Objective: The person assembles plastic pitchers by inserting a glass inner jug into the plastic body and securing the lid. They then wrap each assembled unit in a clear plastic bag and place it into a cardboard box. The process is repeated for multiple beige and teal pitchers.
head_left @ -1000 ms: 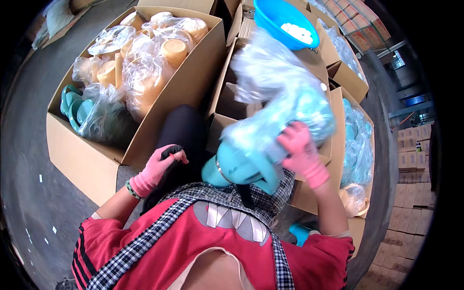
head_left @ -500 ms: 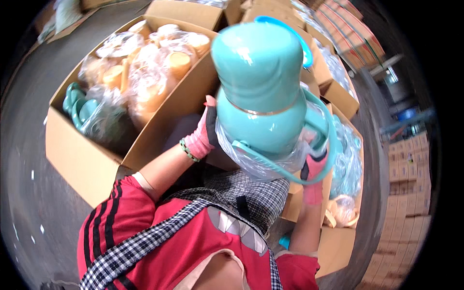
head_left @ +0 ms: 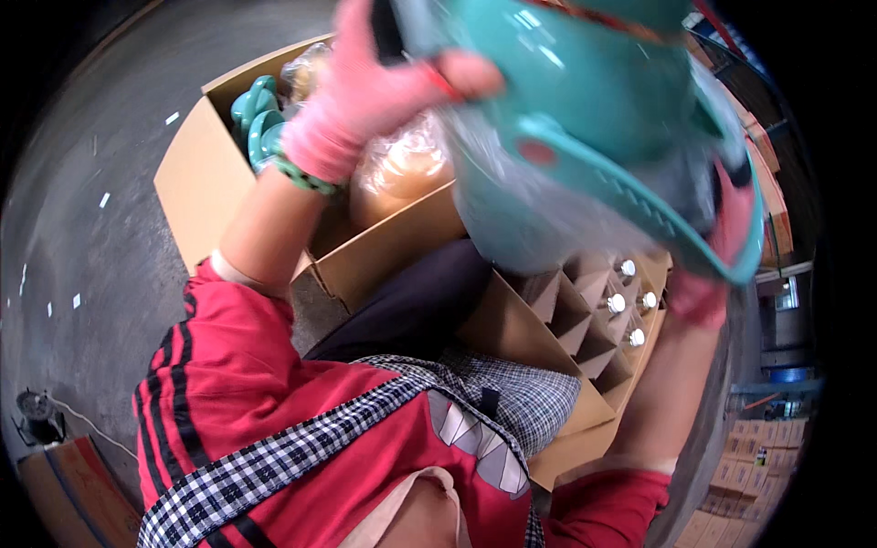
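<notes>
A large turquoise thermos jug [head_left: 594,87] with a swing handle [head_left: 621,192] is lifted high in front of me, cut off by the upper edge. Clear plastic bagging [head_left: 539,192] wraps its lower part. My left hand [head_left: 375,105], in a pink and black glove, grips the jug's left side, thumb pressed against its body. On the other side my right hand [head_left: 722,237], gloved alike, holds the jug; the swing handle hides part of its fingers. Under the jug stands a carton [head_left: 598,416] with cardboard dividers and several white-capped items [head_left: 616,303] in its cells.
An open carton [head_left: 206,187] at left holds turquoise parts [head_left: 265,128] and bagged peach-coloured jugs [head_left: 402,178]. Stacked cartons [head_left: 744,466] stand at far right. A small dark device [head_left: 41,416] with a cord sits on the floor at lower left.
Both hands have raised the jug toward me and up, and it now looks larger and tilted. My view has shifted, bringing the carton with dividers into sight.
</notes>
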